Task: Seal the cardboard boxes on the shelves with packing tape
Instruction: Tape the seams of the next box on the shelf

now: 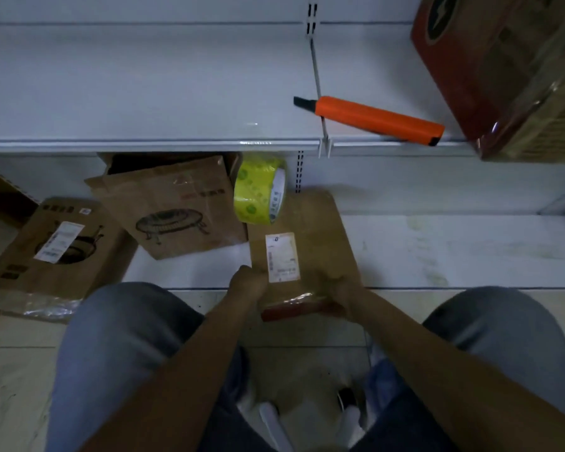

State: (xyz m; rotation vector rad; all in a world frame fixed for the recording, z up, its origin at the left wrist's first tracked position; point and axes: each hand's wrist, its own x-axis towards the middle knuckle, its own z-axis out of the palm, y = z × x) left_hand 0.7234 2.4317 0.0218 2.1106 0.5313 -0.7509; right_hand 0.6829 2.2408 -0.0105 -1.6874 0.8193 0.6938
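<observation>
A: Lighting?
B: Dim, bluish overall. Upper shelf (144,93) brightest, small glare spot near its front edge. Dark under it, deep shadow behind the open box (173,207).
A: Sharpness?
B: Soft everywhere. Both hands smeared, right hand (343,291) worst. Wide-angle bending at edges; red box (490,66) leans.
</observation>
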